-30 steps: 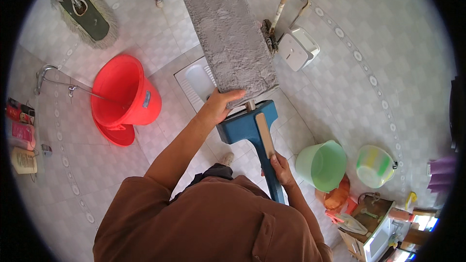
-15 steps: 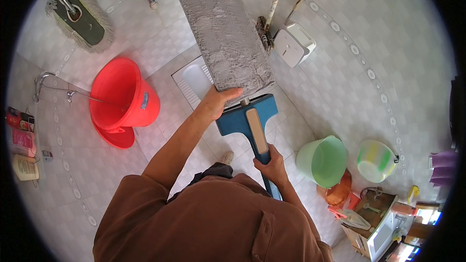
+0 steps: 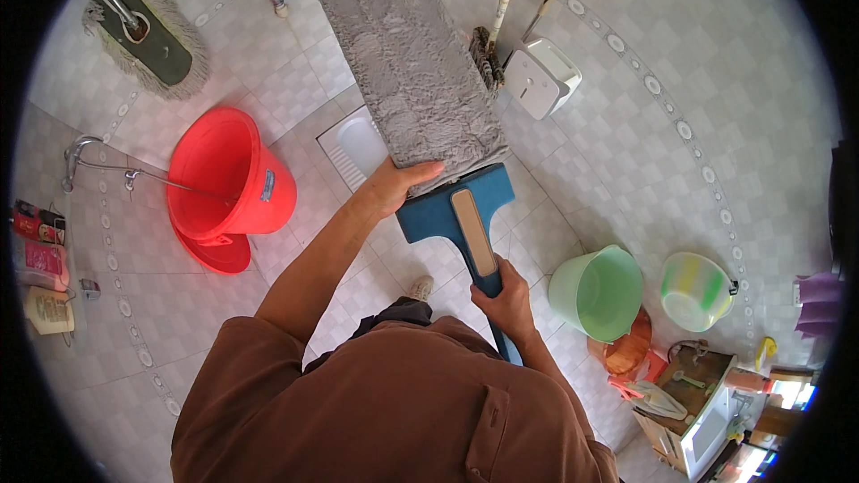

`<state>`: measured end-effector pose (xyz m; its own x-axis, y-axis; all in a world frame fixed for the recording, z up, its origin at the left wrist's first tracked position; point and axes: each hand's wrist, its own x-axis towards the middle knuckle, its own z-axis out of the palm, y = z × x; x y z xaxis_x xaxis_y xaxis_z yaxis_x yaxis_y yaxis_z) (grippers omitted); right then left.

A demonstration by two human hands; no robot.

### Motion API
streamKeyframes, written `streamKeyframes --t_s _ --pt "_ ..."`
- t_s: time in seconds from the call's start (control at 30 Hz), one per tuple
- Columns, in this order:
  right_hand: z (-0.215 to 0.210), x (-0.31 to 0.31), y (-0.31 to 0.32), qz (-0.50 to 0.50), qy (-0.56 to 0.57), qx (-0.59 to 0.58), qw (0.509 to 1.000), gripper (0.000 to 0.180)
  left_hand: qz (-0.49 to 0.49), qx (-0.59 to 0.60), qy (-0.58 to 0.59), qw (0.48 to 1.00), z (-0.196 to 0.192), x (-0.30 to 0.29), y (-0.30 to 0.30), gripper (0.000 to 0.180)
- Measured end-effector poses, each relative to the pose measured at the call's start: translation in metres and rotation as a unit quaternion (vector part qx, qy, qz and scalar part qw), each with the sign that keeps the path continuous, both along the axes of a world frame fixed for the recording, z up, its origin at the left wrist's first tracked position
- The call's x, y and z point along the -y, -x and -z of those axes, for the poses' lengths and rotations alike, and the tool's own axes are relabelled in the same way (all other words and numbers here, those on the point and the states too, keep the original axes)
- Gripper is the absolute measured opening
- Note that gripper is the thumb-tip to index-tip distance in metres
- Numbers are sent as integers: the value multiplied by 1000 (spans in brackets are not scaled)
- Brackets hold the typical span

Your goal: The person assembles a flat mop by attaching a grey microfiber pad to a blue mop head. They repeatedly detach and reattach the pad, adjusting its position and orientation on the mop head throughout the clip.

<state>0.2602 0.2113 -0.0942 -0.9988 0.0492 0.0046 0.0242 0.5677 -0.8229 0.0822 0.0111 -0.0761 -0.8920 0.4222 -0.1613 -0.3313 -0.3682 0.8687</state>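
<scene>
A long, flat duster head in grey plush stretches away from me past the top edge. Its near end meets a blue T-shaped handle with a beige inlay. My left hand grips the left corner of that end, thumb across the plush and fingers hidden underneath. Lower down, my right hand is wrapped around the blue grip, whose tail passes under my arm. Hardly any gap shows between plush and handle.
A red bucket with a lid stands left, near a tap hose. A squat toilet lies beyond my left hand. Green and pale striped buckets stand right. A flat mop and a white dispenser box are farther off.
The metal connector between the duster head and the blue handle was visible and is now covered. The two parts have come together. My hands keep their grips.
</scene>
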Motion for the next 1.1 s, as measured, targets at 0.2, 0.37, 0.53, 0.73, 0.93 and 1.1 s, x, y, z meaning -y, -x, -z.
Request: streamKeyframes --t_s 0.2,0.37,0.53,0.73,0.93,1.1 --pt "-6 0 2 -3 0 16 1000 54 16 19 31 999 12 7 1 64" --pt "-6 -2 1 -13 0 30 999 55 38 19 24 999 8 9 -3 65" --pt "-10 -2 3 -17 48 107 993 58 63 30 -11 998 17 13 -2 73" --pt "6 -19 2 -57 195 259 944 37 165 29 -152 974 46 29 -5 83" --pt "1 -19 1 -80 359 376 851 30 26 172 69 982 69 13 2 47" --pt "8 -18 -4 -46 372 401 836 29 -42 169 103 979 95 8 1 32"
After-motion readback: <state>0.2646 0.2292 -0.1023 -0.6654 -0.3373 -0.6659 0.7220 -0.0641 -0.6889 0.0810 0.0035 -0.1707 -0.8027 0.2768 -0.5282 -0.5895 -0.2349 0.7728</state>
